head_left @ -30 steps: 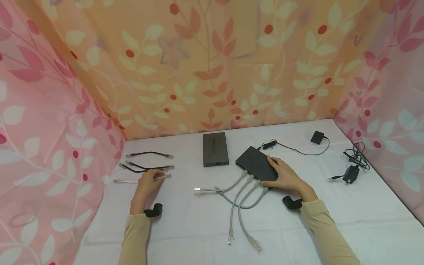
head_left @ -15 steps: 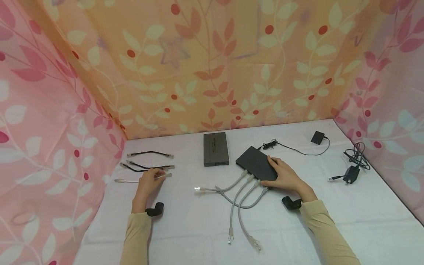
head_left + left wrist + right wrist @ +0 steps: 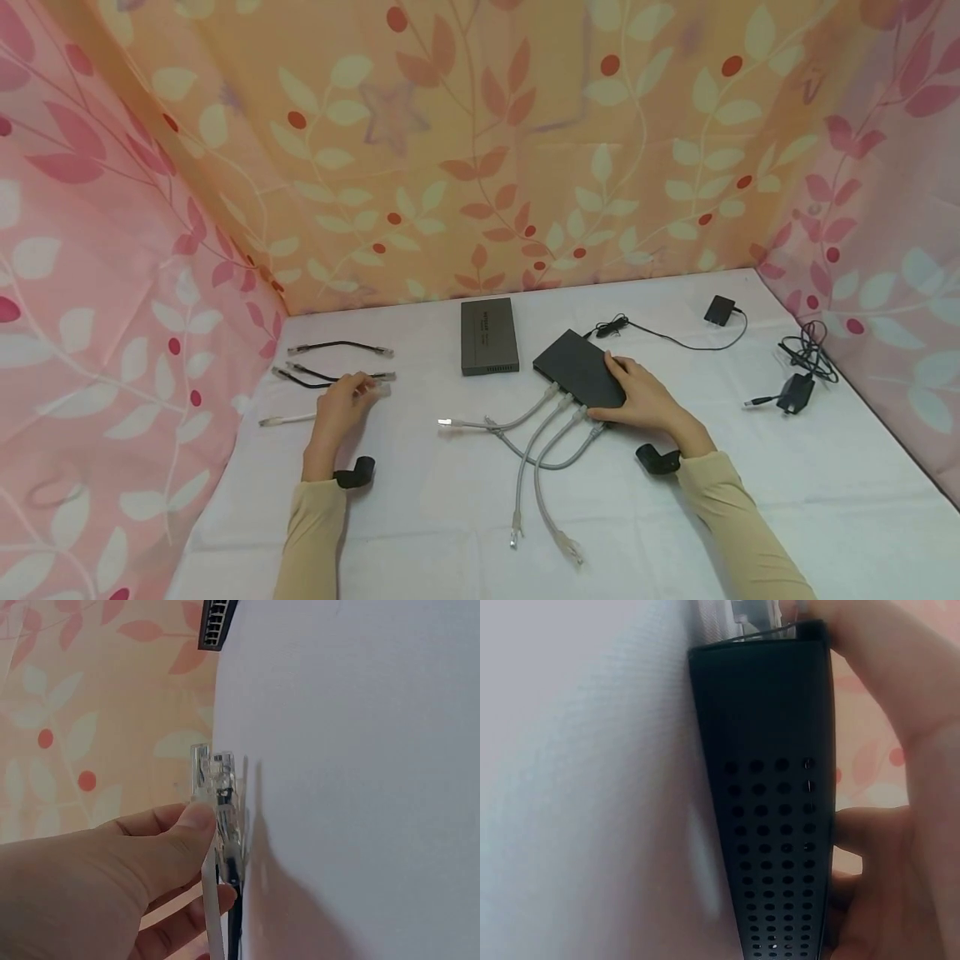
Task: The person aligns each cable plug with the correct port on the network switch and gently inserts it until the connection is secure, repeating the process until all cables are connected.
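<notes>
My left hand (image 3: 341,412) pinches a short white Ethernet cable (image 3: 212,911) between thumb and fingers just behind its clear plug (image 3: 199,769). That plug is raised off the tablecloth, while the other end trails left. Black Ethernet cables (image 3: 306,382) lie right beside this hand, their plugs close to the white one's in the left wrist view. My right hand (image 3: 648,400) grips the right end of a black network switch (image 3: 572,367), thumb at the near edge. Several grey Ethernet cables (image 3: 525,467) are plugged into its near side. Perforations cover its end wall in the right wrist view.
A second, grey-brown network switch (image 3: 489,335) lies at the back middle. Another black cable (image 3: 341,343) is at back left. A power adapter (image 3: 720,310) is wired towards the held switch; a second adapter (image 3: 795,393) with coiled cord lies far right. Patterned curtains (image 3: 480,150) surround the table.
My left hand has lifted the plug end of the white cable slightly and its trailing end has shifted nearer me. The right hand and switch have barely moved; the loose grey cable ends shifted slightly.
</notes>
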